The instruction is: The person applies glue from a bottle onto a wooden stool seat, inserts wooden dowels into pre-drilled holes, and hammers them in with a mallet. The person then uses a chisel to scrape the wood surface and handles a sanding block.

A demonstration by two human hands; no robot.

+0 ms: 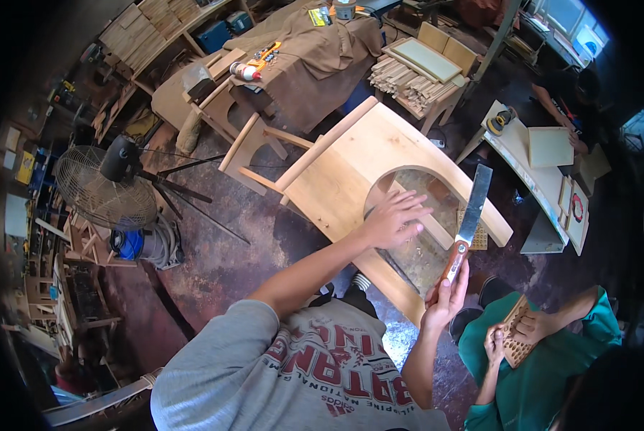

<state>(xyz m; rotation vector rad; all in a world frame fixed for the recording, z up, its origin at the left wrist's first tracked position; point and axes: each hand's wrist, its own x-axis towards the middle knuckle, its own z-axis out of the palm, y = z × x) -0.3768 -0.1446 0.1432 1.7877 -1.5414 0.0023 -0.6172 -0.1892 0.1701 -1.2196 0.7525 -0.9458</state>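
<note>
My left hand (397, 219) reaches over the light wooden furniture piece (343, 154), at the curved edge of its round cutout. Its fingers are stretched out and nothing shows in them; whether the palm touches the wood I cannot tell. In front of me to the right, my right hand (445, 298) is closed round the brown riveted handle of a putty knife (473, 208). The knife's long, flat grey blade points up and away, in front of the piece's right arm. Legs and rails extend from the furniture piece's far left side.
At the lower right, a person in green holds a wooden board with holes (516, 334). Another holed board (478, 237) lies beyond the knife. A fan (110, 187) stands left. Wood strips (415, 82) are stacked behind. Another person works at a table (512, 154) far right.
</note>
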